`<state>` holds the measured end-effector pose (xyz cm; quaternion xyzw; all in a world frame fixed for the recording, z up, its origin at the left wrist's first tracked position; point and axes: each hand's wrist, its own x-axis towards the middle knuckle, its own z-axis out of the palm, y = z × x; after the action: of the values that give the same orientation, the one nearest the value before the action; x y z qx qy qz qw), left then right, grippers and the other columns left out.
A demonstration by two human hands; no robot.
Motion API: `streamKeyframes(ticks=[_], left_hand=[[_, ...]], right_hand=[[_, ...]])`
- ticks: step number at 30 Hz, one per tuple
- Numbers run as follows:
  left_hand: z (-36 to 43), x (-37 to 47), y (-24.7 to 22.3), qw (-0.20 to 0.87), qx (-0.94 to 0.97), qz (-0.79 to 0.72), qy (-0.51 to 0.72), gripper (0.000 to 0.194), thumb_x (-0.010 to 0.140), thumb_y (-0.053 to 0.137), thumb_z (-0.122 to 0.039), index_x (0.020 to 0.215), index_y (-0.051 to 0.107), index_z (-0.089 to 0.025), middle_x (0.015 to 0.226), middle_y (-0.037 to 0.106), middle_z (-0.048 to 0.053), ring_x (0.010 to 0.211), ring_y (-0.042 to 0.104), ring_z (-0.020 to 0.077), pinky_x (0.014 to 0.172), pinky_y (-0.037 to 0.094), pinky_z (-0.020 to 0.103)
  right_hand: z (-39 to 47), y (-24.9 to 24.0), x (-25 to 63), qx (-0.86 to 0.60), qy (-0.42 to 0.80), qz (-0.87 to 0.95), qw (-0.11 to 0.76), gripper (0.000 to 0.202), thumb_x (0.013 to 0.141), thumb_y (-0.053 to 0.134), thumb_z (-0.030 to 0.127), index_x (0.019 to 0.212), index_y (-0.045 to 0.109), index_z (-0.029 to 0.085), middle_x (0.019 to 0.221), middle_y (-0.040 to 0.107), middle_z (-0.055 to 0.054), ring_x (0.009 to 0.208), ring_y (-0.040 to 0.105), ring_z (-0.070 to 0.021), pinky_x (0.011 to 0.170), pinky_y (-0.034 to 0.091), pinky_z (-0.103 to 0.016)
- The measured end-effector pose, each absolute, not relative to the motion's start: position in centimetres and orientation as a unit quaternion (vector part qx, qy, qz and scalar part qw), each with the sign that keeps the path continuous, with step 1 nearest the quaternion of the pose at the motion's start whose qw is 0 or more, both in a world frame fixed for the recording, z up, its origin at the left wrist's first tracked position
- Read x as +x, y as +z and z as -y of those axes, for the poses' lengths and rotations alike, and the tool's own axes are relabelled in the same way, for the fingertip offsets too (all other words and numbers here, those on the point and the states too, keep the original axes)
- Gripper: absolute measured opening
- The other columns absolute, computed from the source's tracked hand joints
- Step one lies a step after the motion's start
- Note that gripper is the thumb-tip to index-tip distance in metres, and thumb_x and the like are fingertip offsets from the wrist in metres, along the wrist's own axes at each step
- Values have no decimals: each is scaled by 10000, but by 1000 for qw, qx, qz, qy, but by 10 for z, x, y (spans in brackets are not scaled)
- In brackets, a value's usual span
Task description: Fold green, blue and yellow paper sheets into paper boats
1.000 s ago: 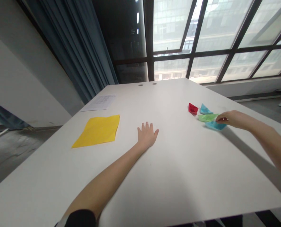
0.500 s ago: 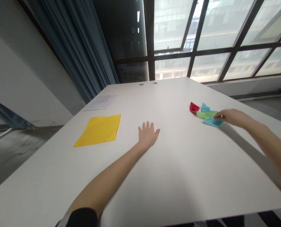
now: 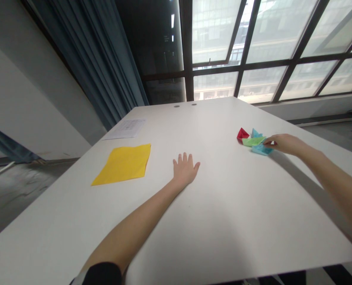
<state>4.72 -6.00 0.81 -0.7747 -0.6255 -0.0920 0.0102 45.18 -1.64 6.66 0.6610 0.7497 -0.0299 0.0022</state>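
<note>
My left hand (image 3: pixel 184 169) lies flat on the white table (image 3: pixel 211 221), fingers spread, holding nothing. At the right, my right hand (image 3: pixel 282 143) has its fingertips pinched on the near blue folded paper boat (image 3: pixel 261 149). A green folded paper boat (image 3: pixel 253 141) touches it on the far side. Close behind are a second blue folded piece (image 3: pixel 256 133) and a red folded paper piece (image 3: pixel 242 135). My fingers cover the right end of the near blue boat.
A yellow square sheet (image 3: pixel 122 164) lies left of my left hand. Beyond it is a printed white paper (image 3: pixel 128 128) by the table's left edge. A blue curtain (image 3: pixel 95 51) hangs behind, beside large windows (image 3: pixel 217 35).
My right hand has moved a little left and away from me, and the near blue boat and the green boat have shifted with it. My left hand has stayed in place.
</note>
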Motion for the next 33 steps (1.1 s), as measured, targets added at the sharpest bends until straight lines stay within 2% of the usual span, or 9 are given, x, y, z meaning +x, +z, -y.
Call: streamKeyframes(ticks=[4,8,13,20,29,33], left_hand=[[60,48,8,11,-774,627,-89,609,851,186,-547,1302,352,-173,1395,303,150,1286,219,339,981,218,546],[59,50,8,9,-775,626,-87,611,853,186,-542,1299,356,-159,1392,305,161,1286,218,345,975,222,551],[57,51,8,18,-775,626,-82,619,849,169,-555,1299,353,-171,1396,301,150,1282,227,341,976,225,545],[56,51,6,34,-771,633,-63,623,850,141,-556,1308,333,-181,1403,294,131,1285,219,330,985,224,522],[55,51,7,30,-773,631,-59,628,853,132,-552,1317,318,-173,1408,281,136,1290,208,330,984,224,522],[55,51,8,23,-773,632,-53,630,852,136,-553,1317,316,-167,1409,278,140,1290,207,335,986,224,524]], right_hand=[[20,77,456,673,-49,-737,-33,350,755,522,430,975,648,188,918,659,-119,699,550,-191,640,349,-285],[12,86,472,714,-10,-696,-70,410,760,482,485,979,631,172,948,646,-129,745,551,-195,644,334,-287],[-10,78,492,750,-23,-660,-37,448,726,512,488,959,646,130,905,655,-157,717,539,-193,623,334,-285],[-31,55,499,780,-45,-623,-13,242,691,615,300,885,670,165,846,673,-87,624,542,-132,592,338,-244],[-42,49,489,777,35,-627,-48,210,743,565,268,908,663,182,885,659,-93,664,487,-137,575,294,-267],[-42,47,482,769,71,-632,-66,198,719,594,277,881,679,203,837,666,-76,607,467,-115,536,265,-261]])
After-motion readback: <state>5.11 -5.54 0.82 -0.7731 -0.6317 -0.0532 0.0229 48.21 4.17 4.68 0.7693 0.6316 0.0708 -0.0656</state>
